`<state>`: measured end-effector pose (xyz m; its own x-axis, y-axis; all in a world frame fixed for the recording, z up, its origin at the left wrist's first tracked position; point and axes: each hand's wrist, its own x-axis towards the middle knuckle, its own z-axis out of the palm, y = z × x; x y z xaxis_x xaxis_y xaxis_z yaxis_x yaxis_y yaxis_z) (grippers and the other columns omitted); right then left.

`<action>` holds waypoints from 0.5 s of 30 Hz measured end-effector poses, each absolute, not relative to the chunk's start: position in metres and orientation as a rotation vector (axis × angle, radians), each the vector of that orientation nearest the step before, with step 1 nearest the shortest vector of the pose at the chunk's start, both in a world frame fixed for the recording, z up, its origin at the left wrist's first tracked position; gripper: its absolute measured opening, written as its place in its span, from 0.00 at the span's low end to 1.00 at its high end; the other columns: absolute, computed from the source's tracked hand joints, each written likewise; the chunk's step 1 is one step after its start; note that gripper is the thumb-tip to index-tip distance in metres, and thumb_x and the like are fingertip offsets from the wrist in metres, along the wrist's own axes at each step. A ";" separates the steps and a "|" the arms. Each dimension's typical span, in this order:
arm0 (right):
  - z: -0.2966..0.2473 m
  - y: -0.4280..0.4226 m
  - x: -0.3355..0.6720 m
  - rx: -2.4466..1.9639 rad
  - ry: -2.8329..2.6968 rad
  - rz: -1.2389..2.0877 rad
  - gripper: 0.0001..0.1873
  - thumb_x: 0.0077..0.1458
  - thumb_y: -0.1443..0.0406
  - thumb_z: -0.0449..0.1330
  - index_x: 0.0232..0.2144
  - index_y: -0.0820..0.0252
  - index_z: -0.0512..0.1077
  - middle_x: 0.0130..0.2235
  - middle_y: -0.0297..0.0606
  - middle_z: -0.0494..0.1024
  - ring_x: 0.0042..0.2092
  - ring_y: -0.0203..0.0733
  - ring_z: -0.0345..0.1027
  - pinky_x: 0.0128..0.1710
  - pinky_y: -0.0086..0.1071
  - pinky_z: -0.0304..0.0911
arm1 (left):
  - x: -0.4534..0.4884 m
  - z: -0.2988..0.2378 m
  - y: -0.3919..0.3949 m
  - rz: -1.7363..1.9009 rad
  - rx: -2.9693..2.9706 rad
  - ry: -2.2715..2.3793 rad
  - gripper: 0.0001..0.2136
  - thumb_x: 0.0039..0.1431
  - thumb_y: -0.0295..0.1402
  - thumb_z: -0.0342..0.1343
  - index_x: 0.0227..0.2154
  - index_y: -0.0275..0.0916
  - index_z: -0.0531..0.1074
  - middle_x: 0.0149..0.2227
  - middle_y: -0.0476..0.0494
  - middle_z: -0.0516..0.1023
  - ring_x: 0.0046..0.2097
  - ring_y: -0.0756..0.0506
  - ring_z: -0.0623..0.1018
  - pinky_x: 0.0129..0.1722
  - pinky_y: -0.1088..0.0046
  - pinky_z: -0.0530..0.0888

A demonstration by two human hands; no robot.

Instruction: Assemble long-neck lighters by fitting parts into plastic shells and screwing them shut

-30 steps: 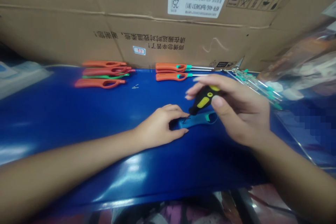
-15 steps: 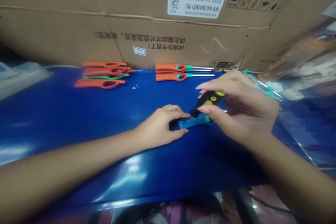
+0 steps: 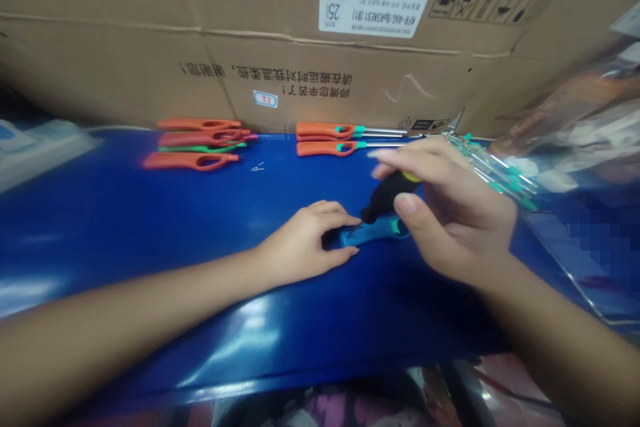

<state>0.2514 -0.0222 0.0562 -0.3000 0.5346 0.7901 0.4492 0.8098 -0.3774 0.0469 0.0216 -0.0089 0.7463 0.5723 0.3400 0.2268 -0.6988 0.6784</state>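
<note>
Carton (image 3: 125, 73): standing at 12 o'clock (12 = away from the person), behind the work.
Tabletop (image 3: 125, 227): blue, glossy.
Right hand (image 3: 460, 217): between 2 and 3 o'clock of the blue handle (image 3: 377, 231); fingers closed round a black-and-yellow screwdriver (image 3: 386, 199).
Left hand (image 3: 310, 240): nearer of the two; thumb and forefinger pinching the handle's 9 o'clock end.
Blue handle: lying on the tabletop, 3 o'clock from the left fingers; long axis roughly 9 to 3.
Screwdriver: slanting down toward 7–8 o'clock, over the handle; tip contact, I cannot tell.
Metal bits (image 3: 258, 167): loose, 11 o'clock from left hand.
</note>
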 end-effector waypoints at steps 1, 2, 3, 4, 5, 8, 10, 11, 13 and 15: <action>0.057 -0.023 0.251 -0.750 -1.964 0.211 0.21 0.65 0.64 0.58 0.60 0.48 0.70 0.48 0.39 0.79 0.49 0.48 0.73 0.48 0.46 0.72 | 0.047 -0.009 0.022 0.727 2.317 0.593 0.15 0.59 0.32 0.64 0.49 0.37 0.77 0.44 0.42 0.79 0.48 0.44 0.79 0.52 0.65 0.75; 0.058 -0.023 0.251 -0.757 -1.972 0.320 0.21 0.67 0.64 0.56 0.61 0.49 0.69 0.50 0.40 0.79 0.49 0.47 0.74 0.48 0.46 0.73 | 0.047 -0.009 0.022 0.728 2.317 0.590 0.15 0.59 0.32 0.64 0.49 0.36 0.77 0.45 0.42 0.79 0.48 0.43 0.78 0.51 0.65 0.75; 0.058 -0.023 0.250 -0.756 -1.968 0.393 0.20 0.67 0.64 0.56 0.60 0.49 0.69 0.50 0.40 0.79 0.49 0.47 0.75 0.47 0.46 0.74 | 0.047 -0.009 0.022 0.727 2.317 0.591 0.15 0.59 0.32 0.64 0.49 0.36 0.77 0.45 0.42 0.79 0.48 0.43 0.78 0.51 0.64 0.76; 0.058 -0.023 0.250 -0.740 -1.958 0.405 0.19 0.66 0.64 0.58 0.58 0.49 0.71 0.48 0.39 0.80 0.46 0.46 0.75 0.45 0.45 0.74 | 0.047 -0.009 0.022 0.726 2.319 0.595 0.15 0.59 0.32 0.64 0.49 0.37 0.77 0.44 0.42 0.79 0.48 0.43 0.78 0.51 0.64 0.76; 0.058 -0.022 0.250 -0.720 -1.940 0.355 0.18 0.63 0.64 0.61 0.55 0.48 0.73 0.45 0.38 0.81 0.44 0.46 0.75 0.43 0.44 0.75 | 0.047 -0.009 0.022 0.724 2.322 0.599 0.14 0.59 0.31 0.64 0.48 0.37 0.77 0.44 0.42 0.79 0.47 0.43 0.78 0.51 0.64 0.76; 0.056 -0.019 0.249 -0.698 -1.894 0.030 0.17 0.56 0.65 0.68 0.49 0.47 0.77 0.37 0.36 0.81 0.38 0.46 0.73 0.40 0.44 0.73 | 0.047 -0.008 0.021 0.712 2.329 0.609 0.13 0.59 0.31 0.65 0.47 0.39 0.78 0.42 0.44 0.79 0.46 0.44 0.79 0.51 0.64 0.76; 0.055 -0.020 0.249 -0.718 -1.905 -0.076 0.18 0.59 0.65 0.64 0.52 0.48 0.76 0.39 0.38 0.81 0.40 0.48 0.73 0.42 0.45 0.72 | 0.047 -0.008 0.021 0.712 2.324 0.612 0.14 0.59 0.32 0.64 0.48 0.38 0.77 0.43 0.43 0.79 0.46 0.44 0.79 0.50 0.65 0.76; 0.055 -0.021 0.248 -0.740 -1.924 -0.049 0.19 0.63 0.65 0.60 0.55 0.49 0.74 0.43 0.40 0.81 0.42 0.48 0.73 0.43 0.46 0.72 | 0.047 -0.008 0.021 0.714 2.321 0.609 0.14 0.59 0.32 0.64 0.48 0.38 0.77 0.43 0.43 0.79 0.47 0.44 0.79 0.50 0.65 0.76; 0.055 -0.023 0.248 -0.781 -1.955 0.103 0.21 0.67 0.65 0.53 0.61 0.50 0.69 0.50 0.42 0.79 0.46 0.48 0.74 0.45 0.47 0.73 | 0.047 -0.008 0.022 0.725 2.316 0.600 0.13 0.59 0.33 0.64 0.47 0.38 0.77 0.44 0.43 0.79 0.47 0.43 0.78 0.50 0.64 0.76; 0.054 -0.024 0.247 -0.764 -1.947 0.197 0.20 0.67 0.64 0.53 0.60 0.49 0.70 0.49 0.41 0.79 0.45 0.48 0.75 0.43 0.46 0.73 | 0.047 -0.009 0.022 0.726 2.318 0.598 0.13 0.59 0.33 0.64 0.48 0.39 0.77 0.44 0.43 0.79 0.47 0.43 0.78 0.50 0.63 0.76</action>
<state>0.2470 -0.0237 0.0544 -0.3068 0.5885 0.7480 0.4267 0.7875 -0.4446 0.0471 0.0218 -0.0085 0.7452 0.5725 0.3420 0.2256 -0.6990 0.6786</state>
